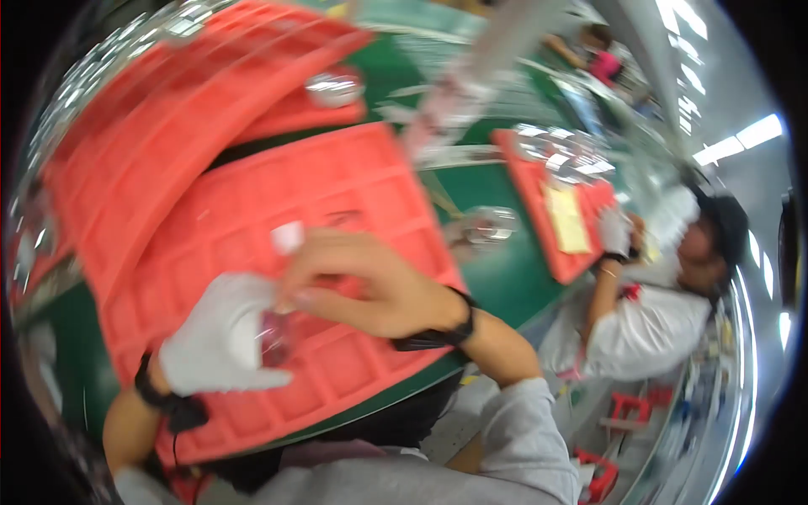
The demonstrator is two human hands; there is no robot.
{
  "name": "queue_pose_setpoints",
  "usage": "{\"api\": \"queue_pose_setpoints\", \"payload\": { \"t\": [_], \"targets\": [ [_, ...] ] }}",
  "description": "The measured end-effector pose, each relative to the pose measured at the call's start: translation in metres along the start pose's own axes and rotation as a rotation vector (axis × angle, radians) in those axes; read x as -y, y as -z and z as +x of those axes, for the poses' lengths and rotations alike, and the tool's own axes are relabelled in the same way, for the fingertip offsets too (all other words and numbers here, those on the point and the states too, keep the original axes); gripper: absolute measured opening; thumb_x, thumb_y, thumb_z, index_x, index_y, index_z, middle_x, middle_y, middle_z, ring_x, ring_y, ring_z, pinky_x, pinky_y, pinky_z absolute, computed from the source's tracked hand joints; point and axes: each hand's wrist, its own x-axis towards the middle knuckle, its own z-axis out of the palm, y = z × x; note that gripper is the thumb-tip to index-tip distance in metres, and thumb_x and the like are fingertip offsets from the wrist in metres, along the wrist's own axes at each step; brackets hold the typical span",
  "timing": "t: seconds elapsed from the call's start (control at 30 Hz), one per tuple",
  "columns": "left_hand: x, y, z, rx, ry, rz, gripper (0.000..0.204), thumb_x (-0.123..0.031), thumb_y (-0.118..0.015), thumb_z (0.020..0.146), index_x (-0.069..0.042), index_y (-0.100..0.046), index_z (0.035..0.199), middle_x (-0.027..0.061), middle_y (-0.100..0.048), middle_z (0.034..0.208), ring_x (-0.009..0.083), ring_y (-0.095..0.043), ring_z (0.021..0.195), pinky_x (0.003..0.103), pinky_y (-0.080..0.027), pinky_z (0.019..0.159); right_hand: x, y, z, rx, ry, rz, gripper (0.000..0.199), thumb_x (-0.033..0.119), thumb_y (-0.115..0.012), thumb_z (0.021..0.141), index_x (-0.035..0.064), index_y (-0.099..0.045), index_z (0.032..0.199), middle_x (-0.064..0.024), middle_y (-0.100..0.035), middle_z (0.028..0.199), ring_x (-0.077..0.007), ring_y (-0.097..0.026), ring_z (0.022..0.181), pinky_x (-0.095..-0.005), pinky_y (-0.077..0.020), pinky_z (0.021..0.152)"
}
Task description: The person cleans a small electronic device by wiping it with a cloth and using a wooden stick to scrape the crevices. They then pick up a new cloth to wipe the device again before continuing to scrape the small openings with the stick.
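My left hand point(220, 338), in a white glove, curls round a small, clear, glassy piece point(274, 338) that lets the red show through. Much of that piece is hidden by the glove, and blur hides its exact kind. My bare right hand point(366, 282) bends over it from the right, thumb and fingers pinched together at its upper edge. Whatever the pinch holds is too blurred to name. A small white scrap point(288, 238) shows beside the right knuckles; whether it is held or lies on the tray I cannot tell. Beneath both hands spreads a red compartment tray point(337, 362).
Another red tray point(194, 93) leans at the far left. Clear rounded pieces point(488, 225) stand on the green table point(505, 273), with another point(335, 88) farther back. At right, a co-worker point(640, 295) handles things by a red tray point(539, 206) bearing clear pieces and a yellow pad point(568, 220).
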Motion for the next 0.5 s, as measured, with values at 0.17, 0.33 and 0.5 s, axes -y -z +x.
{"api": "queue_pose_setpoints", "payload": {
  "t": [0.17, 0.33, 0.5],
  "targets": [
    [0.011, -0.003, 0.009, 0.014, -0.142, 0.0, 0.066, -0.038, -0.09, 0.064, -0.007, -0.063, 0.115, 0.0131, -0.062, 0.113, 0.0349, -0.059, 0.108, 0.044, -0.045, 0.096, 0.015, -0.014, 0.0, 0.2, -0.029, -0.424, 0.015, 0.013, -0.081, 0.081, 0.0106, -0.071, 0.091, -0.0007, -0.07, 0.088, -0.0211, -0.054, 0.076, -0.0359, -0.0373, 0.075],
    [0.018, -0.005, 0.0, 0.044, -0.002, -0.078, 0.06, -0.032, -0.087, 0.066, -0.007, -0.062, 0.115, 0.0134, -0.061, 0.113, 0.0355, -0.059, 0.105, 0.045, -0.047, 0.092, 0.013, -0.018, 0.008, 0.212, -0.136, -0.515, 0.018, 0.012, -0.084, 0.075, 0.0107, -0.069, 0.084, -0.0005, -0.069, 0.083, -0.0204, -0.052, 0.076, -0.0364, -0.0338, 0.078],
    [0.02, -0.005, -0.005, 0.028, -0.006, -0.107, 0.056, -0.027, -0.084, 0.069, -0.007, -0.061, 0.117, 0.0142, -0.061, 0.113, 0.0367, -0.058, 0.103, 0.046, -0.049, 0.089, 0.012, -0.022, 0.01, 0.212, -0.161, -0.528, 0.018, 0.01, -0.084, 0.072, 0.011, -0.068, 0.082, -0.0002, -0.067, 0.079, -0.02, -0.052, 0.075, -0.0367, -0.0329, 0.079]
  ]
}}
